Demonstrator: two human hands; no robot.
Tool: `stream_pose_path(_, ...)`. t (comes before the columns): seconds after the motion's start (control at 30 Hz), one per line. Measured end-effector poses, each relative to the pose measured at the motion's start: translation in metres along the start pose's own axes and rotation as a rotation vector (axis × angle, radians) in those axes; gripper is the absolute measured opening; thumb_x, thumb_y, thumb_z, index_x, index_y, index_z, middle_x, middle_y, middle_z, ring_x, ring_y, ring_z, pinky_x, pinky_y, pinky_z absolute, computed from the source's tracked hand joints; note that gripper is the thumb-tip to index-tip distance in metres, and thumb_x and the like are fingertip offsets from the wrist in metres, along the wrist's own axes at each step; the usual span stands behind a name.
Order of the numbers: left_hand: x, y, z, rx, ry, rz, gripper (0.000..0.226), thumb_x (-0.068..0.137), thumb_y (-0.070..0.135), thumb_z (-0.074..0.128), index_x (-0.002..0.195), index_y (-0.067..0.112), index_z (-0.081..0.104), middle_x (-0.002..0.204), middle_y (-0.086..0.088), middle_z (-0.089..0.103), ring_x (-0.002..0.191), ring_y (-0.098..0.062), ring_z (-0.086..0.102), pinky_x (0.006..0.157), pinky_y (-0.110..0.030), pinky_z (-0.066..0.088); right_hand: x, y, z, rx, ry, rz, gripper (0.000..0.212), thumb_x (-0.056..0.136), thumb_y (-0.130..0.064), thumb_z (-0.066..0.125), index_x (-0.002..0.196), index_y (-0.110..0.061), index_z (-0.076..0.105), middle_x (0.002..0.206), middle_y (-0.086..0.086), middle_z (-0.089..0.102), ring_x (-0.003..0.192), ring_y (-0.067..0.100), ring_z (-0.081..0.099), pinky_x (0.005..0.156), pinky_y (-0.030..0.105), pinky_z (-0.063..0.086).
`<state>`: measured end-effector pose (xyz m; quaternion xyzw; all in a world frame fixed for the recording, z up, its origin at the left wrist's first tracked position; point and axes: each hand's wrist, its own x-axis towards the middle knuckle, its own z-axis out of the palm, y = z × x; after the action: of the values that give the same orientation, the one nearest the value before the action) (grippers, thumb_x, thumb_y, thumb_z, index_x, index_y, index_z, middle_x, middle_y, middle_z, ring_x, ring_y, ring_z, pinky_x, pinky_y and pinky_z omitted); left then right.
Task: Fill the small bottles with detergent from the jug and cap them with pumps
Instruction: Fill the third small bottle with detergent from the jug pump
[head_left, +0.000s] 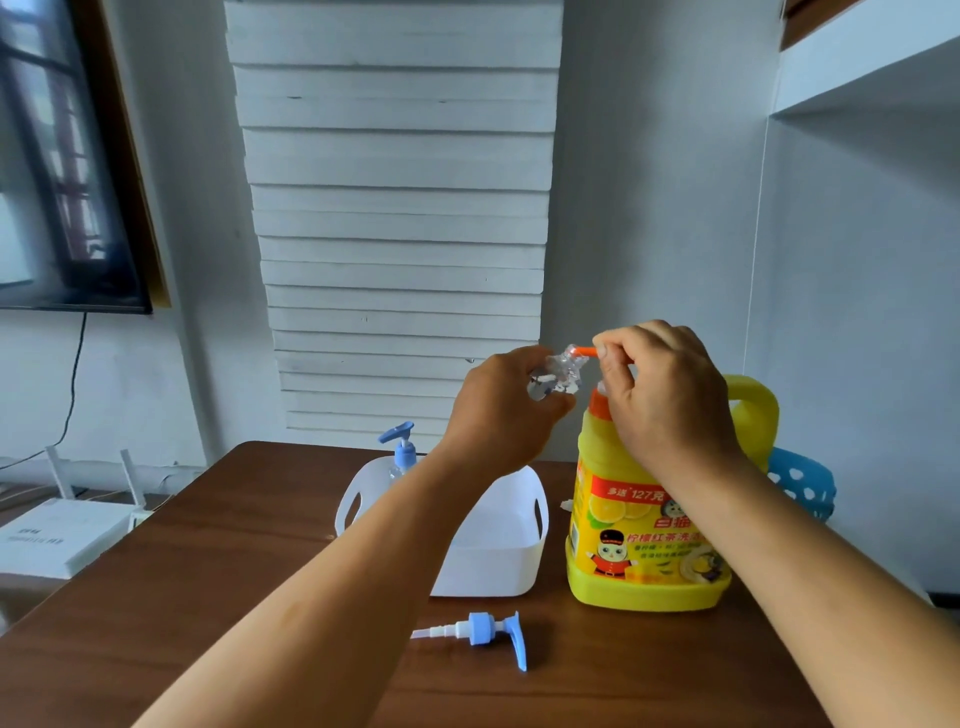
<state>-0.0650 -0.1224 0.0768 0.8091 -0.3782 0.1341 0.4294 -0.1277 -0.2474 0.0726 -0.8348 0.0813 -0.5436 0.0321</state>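
Left hand (498, 410) grips small clear bottle (556, 376) by its body — light, thin-walled, likely crushable — right hand (670, 395) curled over the jug (644, 519) pump (587, 352), pressing.

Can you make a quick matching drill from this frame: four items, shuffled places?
Items:
1. clear small bottle
2. loose blue pump
3. yellow jug
4. capped bottle

Places:
A. in the white basket
B. held in the left hand
C. lying on the table, near edge
D. standing right of the basket, under the right hand

Pairs: 1-B, 2-C, 3-D, 4-A
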Motion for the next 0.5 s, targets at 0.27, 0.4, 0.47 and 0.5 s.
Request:
stream_pose_path(0.27,-0.005,-0.005,0.002,-0.005,-0.03,-0.011,0.022,0.085,0.026,0.062,0.107,0.021,0.063,0.099,0.001,0.068,0.077,-0.012,0.052,0.054,-0.014,0.031,-0.004,-0.001,0.002,-0.016,-0.05,-0.002,0.021,0.092,-0.017,0.051,0.094,-0.004,0.068,0.09,0.014,0.069,0.086,0.031,0.061,0.067,0.025,0.04)
stream_pose_path(0.4,0.0,-0.001,-0.003,-0.016,-0.013,0.001,0.02,0.084,0.026,0.062,0.103,0.023,0.064,0.097,0.002,0.069,0.076,-0.013,0.054,0.055,-0.014,0.034,0.009,-0.001,-0.006,-0.011,-0.082,-0.015,0.024,0.094,-0.02,0.047,0.099,-0.007,0.067,0.097,0.013,0.069,0.093,0.027,0.059,0.071,0.024,0.038)
stream_pose_path(0.47,0.001,0.0,-0.003,-0.008,-0.01,0.003,0.021,0.084,0.026,0.062,0.105,0.023,0.064,0.099,0.001,0.07,0.077,-0.013,0.055,0.056,-0.014,0.036,0.009,0.0,-0.007,-0.012,-0.072,-0.018,0.025,0.094,-0.02,0.047,0.1,-0.007,0.067,0.098,0.012,0.069,0.093,0.026,0.059,0.071,0.023,0.038)
stream_pose_path(0.5,0.001,0.0,-0.002,-0.006,-0.008,0.001,0.023,0.084,0.027,0.063,0.107,0.023,0.064,0.1,0.001,0.07,0.079,-0.014,0.056,0.058,-0.015,0.038,0.008,0.0,-0.007,-0.007,-0.058,-0.017,0.025,0.094,-0.02,0.048,0.101,-0.007,0.068,0.098,0.013,0.069,0.092,0.027,0.059,0.071,0.023,0.039)
